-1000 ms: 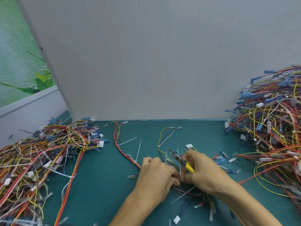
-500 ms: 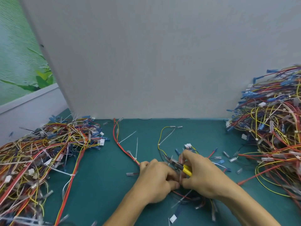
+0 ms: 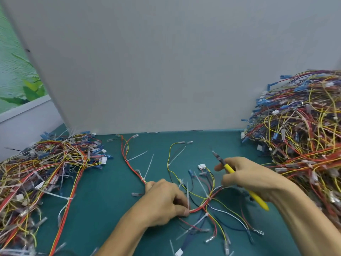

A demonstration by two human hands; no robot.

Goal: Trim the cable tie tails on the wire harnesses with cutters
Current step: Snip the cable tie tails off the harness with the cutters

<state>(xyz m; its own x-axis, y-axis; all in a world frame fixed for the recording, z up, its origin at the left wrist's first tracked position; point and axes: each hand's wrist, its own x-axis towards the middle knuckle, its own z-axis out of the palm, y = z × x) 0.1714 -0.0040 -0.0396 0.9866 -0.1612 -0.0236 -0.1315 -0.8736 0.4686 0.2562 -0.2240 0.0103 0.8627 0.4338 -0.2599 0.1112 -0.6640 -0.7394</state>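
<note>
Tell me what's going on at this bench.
A person is trimming cable ties on wire harnesses. The left hand pinches one harness against the green table, with a white tie tail standing up beside the thumb, uncut. The right hand holds yellow-handled cutters above the wires, tip clear of any tie. One tangled pile of harnesses lies at the left, another pile at the right.

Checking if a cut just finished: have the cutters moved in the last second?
Yes. The cutters have gone right and back: their tip lay left of the white connector, now right of it.
</note>
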